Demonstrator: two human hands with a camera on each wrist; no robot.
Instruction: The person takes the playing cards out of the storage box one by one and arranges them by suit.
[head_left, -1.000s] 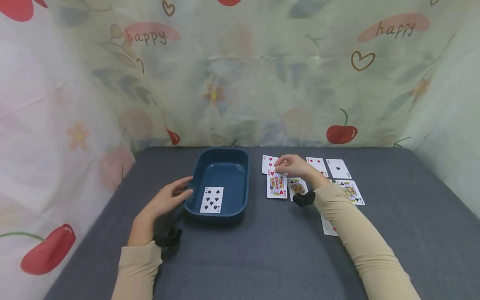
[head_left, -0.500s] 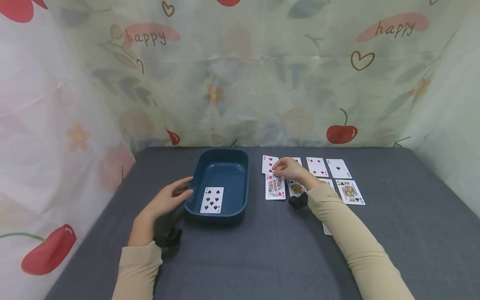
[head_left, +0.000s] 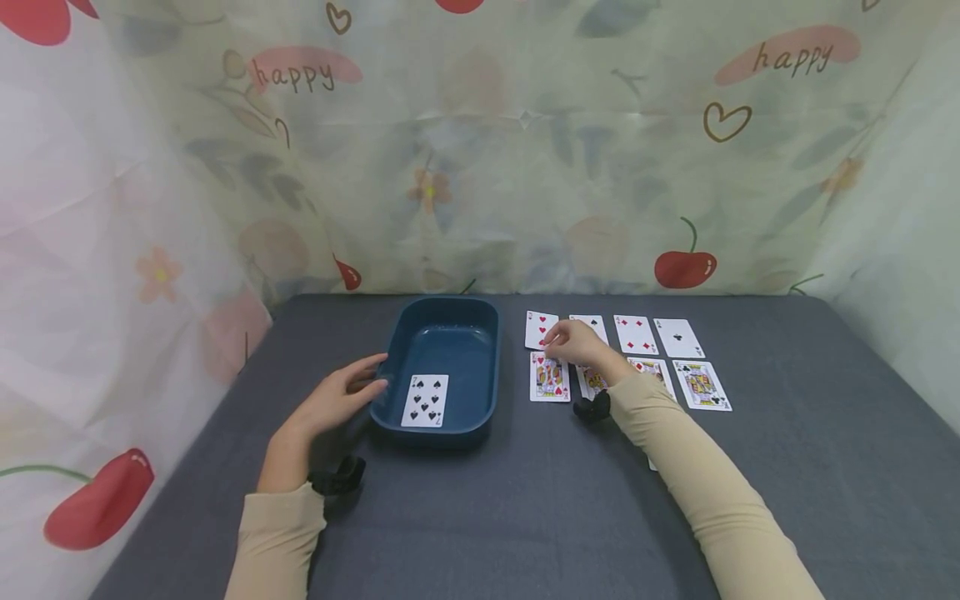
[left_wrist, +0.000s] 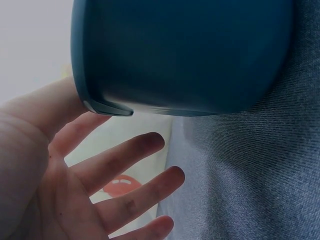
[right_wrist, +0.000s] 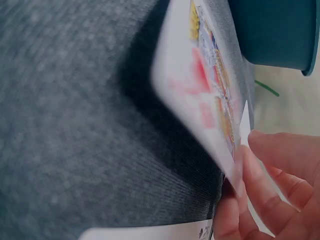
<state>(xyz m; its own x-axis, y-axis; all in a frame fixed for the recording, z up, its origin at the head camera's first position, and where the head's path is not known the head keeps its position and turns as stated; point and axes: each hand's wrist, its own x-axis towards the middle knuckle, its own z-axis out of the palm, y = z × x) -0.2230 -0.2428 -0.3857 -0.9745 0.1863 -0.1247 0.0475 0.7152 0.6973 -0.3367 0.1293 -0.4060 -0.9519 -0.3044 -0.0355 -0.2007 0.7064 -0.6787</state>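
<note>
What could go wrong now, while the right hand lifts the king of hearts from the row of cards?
1. The right hand pinches the king of hearts only at its top edge, and in the right wrist view the card is tilted off the cloth; it might slip.
2. The neighbouring cards lie close: the heart card and the face card partly under the wrist could be dragged.
3. The left hand only touches the blue tray wall lightly, so the tray may shift.

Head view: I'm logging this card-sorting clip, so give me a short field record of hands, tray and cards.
left hand: open, fingers against the blue tray's left wall
right hand: pinches the king of hearts, edge lifted off the cloth
blue tray: holds a seven of spades, face up
other cards: face up in rows on the grey cloth
</note>
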